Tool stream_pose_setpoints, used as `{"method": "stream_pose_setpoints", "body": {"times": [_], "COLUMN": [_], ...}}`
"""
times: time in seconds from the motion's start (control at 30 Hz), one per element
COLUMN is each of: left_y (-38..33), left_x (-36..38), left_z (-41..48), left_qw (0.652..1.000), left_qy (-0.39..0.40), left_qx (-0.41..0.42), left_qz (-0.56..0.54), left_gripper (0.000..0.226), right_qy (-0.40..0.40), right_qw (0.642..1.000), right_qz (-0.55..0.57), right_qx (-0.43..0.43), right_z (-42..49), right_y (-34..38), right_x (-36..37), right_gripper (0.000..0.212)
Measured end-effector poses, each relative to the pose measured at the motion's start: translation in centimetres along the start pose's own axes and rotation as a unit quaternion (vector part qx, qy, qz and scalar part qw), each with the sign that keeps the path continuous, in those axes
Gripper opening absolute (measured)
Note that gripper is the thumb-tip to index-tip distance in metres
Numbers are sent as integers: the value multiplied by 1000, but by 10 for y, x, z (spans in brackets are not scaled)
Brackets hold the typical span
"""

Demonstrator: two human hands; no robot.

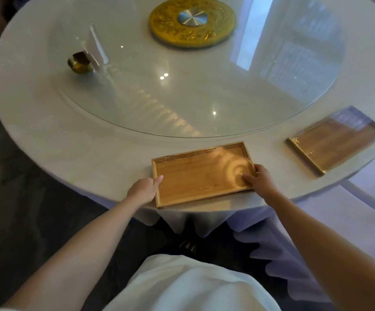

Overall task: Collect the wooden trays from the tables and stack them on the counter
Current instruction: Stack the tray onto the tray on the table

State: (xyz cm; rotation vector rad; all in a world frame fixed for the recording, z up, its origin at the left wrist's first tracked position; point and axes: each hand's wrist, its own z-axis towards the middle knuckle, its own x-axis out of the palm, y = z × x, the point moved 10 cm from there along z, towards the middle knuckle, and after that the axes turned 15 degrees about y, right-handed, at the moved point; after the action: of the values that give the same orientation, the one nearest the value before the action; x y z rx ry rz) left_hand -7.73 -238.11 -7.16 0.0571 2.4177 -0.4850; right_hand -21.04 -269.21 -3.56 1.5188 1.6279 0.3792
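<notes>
Trays [195,176] honey-brown wood; tablecloth [69,153] white; centre disc [192,21] gold w/ silver hub.

bare tablecloth [87,158] around the near tray [195,176]; second tray [336,140] well right, glass turntable [204,90] beyond

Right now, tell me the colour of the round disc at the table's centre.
Gold, patterned, with a silver metal hub: the round disc, seen in the head view.

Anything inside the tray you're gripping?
Near tray looks bare inside, only glare; right hand fingers cover one corner. Left hand holds the opposite edge. Its underside is hidden.
</notes>
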Motion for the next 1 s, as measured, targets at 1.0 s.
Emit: {"method": "stream_pose_setpoints", "body": {"times": [1.0], "left_y": [-5], "left_x": [13], "left_z": [6], "left_qw": [995], "left_qy": [70], "left_qx": [45], "left_qz": [-53], "left_gripper": [65], "right_qy": [-1], "right_qw": [998], "right_qz": [59], "right_qx": [3], "right_z": [-3], "right_y": [-22], "right_x": [-1], "right_gripper": [44]}}
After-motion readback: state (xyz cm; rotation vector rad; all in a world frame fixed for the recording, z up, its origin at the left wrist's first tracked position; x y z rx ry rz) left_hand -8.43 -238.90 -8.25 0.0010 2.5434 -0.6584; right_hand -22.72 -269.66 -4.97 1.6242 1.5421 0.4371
